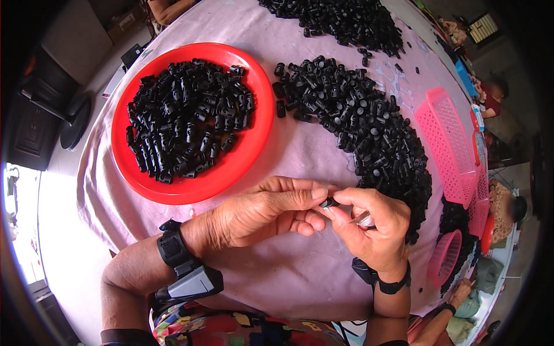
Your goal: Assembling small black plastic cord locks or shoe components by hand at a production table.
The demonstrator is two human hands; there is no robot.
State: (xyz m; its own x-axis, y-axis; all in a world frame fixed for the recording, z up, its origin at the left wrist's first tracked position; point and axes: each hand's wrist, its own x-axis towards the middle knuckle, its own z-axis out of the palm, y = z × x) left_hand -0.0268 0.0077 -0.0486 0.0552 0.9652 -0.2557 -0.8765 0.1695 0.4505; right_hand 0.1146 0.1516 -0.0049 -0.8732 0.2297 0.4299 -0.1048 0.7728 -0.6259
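Note:
My left hand (pixel 271 209) and my right hand (pixel 372 222) meet over the near middle of the table. Between their fingertips is a small black barrel-shaped cord lock (pixel 329 202), pinched from both sides. Against my right palm, under the curled fingers, lies a small shiny silvery thing (pixel 363 219), too partly covered to name. Beyond my left hand stands a round red tray (pixel 262 135) holding many black cord locks (pixel 190 118). A long curved heap of loose black plastic pieces (pixel 375 127) spreads just beyond my right hand.
Another black heap (pixel 346 20) lies at the far edge of the pink tablecloth (pixel 288 277). Pink perforated baskets (pixel 444 144) and a pink bowl (pixel 444 258) stand at right. A co-worker's hand (pixel 460 294) rests at lower right; another person's arm (pixel 170 10) shows at top left.

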